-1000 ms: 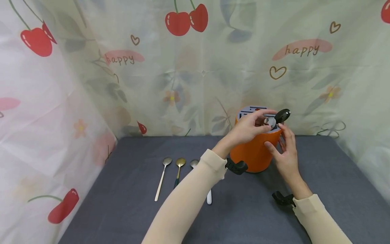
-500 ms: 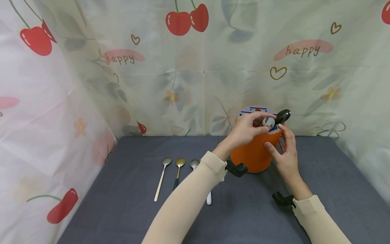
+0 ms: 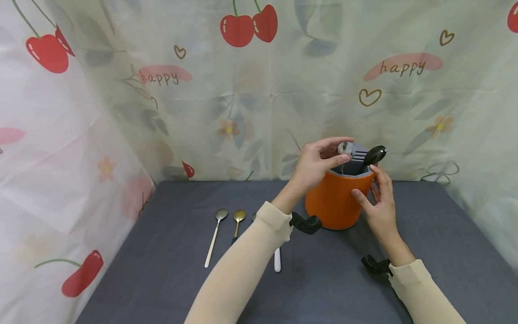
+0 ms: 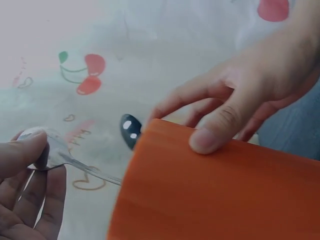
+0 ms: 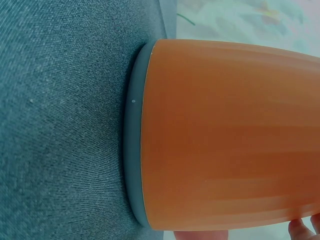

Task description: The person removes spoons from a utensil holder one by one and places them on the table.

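My left hand (image 3: 317, 162) pinches the bowl of a silver spoon (image 4: 57, 147) between thumb and fingers, above the orange utensil holder (image 3: 336, 198). The spoon's thin handle slants down into the holder's opening, its lower end hidden inside. On the holder's right side, near the rim, my right hand (image 3: 380, 204) grips it, thumb on the front wall and fingers further round. A shiny black spoon (image 3: 375, 155) stands in the holder, bowl up, leaning out over the right rim close to my right fingertips.
On the dark grey cloth (image 3: 162, 270) lie a spoon with a cream handle (image 3: 212, 243), a gold spoon (image 3: 239, 217) and a white-handled spoon (image 3: 277, 261); my left sleeve partly covers the last two. A patterned curtain (image 3: 194, 135) rises behind.
My left hand has moved left and slightly up with the silver spoon, away from the black spoon, showing more of the holder's opening. My right hand and the holder stay put.
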A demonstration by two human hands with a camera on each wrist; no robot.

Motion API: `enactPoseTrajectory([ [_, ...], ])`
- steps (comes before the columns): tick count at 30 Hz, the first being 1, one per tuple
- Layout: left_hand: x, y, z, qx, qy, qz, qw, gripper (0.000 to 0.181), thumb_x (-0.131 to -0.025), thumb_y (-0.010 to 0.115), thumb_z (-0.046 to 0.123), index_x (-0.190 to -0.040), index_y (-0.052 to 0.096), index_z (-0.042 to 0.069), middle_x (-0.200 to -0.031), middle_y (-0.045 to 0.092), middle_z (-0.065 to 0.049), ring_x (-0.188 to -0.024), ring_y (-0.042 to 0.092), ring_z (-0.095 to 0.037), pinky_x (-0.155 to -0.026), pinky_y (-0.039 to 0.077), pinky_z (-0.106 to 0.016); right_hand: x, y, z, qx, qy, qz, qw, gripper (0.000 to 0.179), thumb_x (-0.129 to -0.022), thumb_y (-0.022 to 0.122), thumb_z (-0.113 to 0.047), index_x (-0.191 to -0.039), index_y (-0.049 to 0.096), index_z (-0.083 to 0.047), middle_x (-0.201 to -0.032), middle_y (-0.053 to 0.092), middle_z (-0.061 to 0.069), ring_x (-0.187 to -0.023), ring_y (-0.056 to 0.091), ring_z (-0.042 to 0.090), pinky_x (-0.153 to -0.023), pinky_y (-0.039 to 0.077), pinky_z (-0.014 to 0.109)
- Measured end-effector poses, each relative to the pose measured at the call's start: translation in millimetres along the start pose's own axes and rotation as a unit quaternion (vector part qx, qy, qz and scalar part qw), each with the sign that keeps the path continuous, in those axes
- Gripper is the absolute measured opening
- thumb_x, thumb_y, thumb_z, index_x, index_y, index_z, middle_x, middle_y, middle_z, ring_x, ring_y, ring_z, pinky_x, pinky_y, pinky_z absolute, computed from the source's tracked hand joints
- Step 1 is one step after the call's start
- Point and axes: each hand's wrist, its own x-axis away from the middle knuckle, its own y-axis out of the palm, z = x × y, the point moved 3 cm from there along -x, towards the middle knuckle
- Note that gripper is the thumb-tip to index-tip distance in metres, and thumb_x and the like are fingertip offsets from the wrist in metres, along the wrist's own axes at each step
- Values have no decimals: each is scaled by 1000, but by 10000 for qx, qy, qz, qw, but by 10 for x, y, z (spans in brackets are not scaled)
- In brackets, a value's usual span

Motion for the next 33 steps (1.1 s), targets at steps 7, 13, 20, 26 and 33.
enactPoseTrajectory([
  [7, 30, -155, 138, 180, 276, 476, 9983, 36, -98, 71, 1, -134, 68, 0, -102, 69, -18, -90, 67, -12, -87, 58, -28, 5, -3, 6, -8, 68, 59, 10000, 70, -98, 69, 3, -159, 40, -13, -164, 31, 5, -149, 34, 26, -124, 24, 57],
  [13, 71, -264, 262, 278, 475, 758, 9956, 36, -98, 71, 1, -134, 68, -1, -100, 68, -19, -92, 67, -13, -87, 59, -31, 10, -4, -12, -21, 56, 88, 9999, 70, -96, 69, 5, -158, 41, -11, -162, 33, 7, -148, 36, 24, -124, 25, 58],
  [20, 95, -366, 354, 578, 672, 1207, 9887, 37, -95, 73, -2, -132, 69, -2, -97, 69, -16, -89, 70, -12, -88, 61, -38, 10, 8, -37, 9, 57, 72, 10000, 70, -96, 69, 6, -158, 41, -11, -163, 33, 8, -148, 36, 23, -124, 26, 57],
  [26, 133, -463, 414, 917, 949, 1407, 9812, 40, -93, 72, -10, -132, 66, -8, -94, 71, -15, -83, 72, -13, -87, 62, -46, 12, 11, -26, -13, 53, 74, 10000, 70, -96, 69, 6, -158, 41, -11, -163, 33, 6, -148, 35, 23, -124, 26, 56],
  [33, 180, -614, 483, 1126, 1152, 1534, 9749, 41, -92, 70, -13, -132, 63, -12, -85, 68, 3, -82, 72, -12, -85, 62, -45, 15, 5, -14, -45, 43, 83, 9999, 70, -97, 69, 5, -159, 41, -11, -164, 32, 6, -149, 34, 24, -125, 25, 55],
])
